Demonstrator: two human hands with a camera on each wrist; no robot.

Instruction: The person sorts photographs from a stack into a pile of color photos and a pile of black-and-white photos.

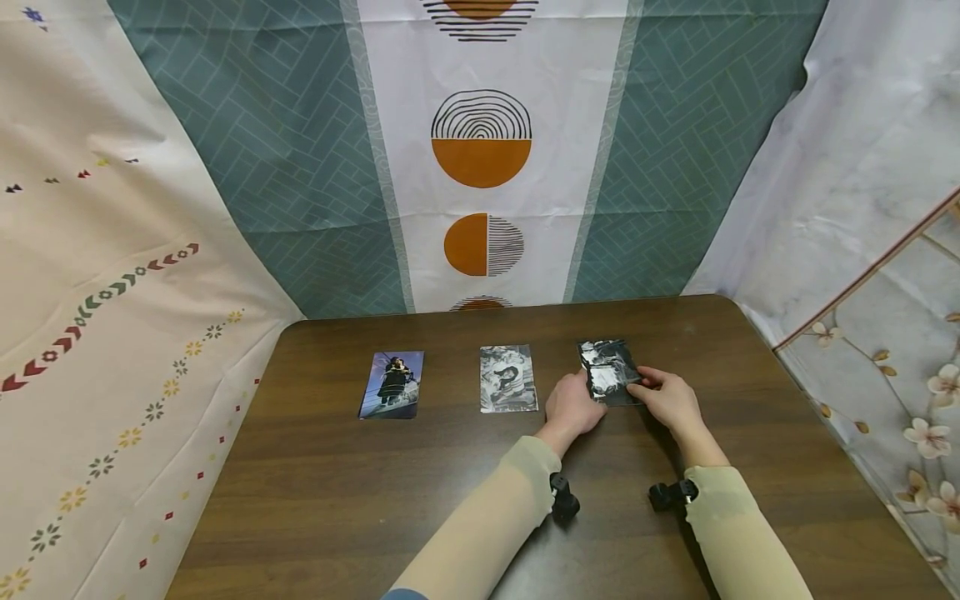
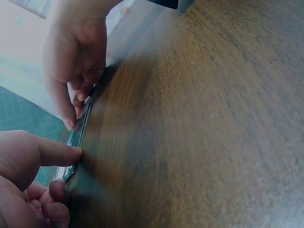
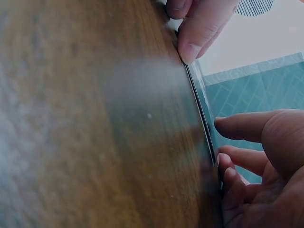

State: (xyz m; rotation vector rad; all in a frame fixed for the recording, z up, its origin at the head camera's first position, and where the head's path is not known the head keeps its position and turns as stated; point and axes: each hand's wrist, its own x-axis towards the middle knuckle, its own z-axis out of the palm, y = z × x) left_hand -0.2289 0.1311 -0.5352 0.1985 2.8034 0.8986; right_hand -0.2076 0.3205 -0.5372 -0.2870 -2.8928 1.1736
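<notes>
A dark, glossy picture card [image 1: 609,367] lies at the right of the back row, with glare hiding much of its print. Doubled lines along its edge in the wrist views suggest more than one layer. My left hand [image 1: 572,406] grips its left side, the thumb [image 2: 71,153] against the near edge. On the opposite side, my right hand [image 1: 667,400] holds the near right corner between thumb and fingers [image 3: 242,159]. Left of the hands lies a grey-and-white picture card [image 1: 508,379], and farther left a blue-purple one [image 1: 392,385] showing dark figures.
The brown wooden table [image 1: 360,517] has a rounded back edge. Behind it hangs a green and white cloth [image 1: 480,200] with orange circles. Patterned cloths stand at the left [image 1: 135,375] and right [image 1: 892,350]. A black wrist camera [image 1: 562,497] sits on the left sleeve, another [image 1: 672,495] on the right.
</notes>
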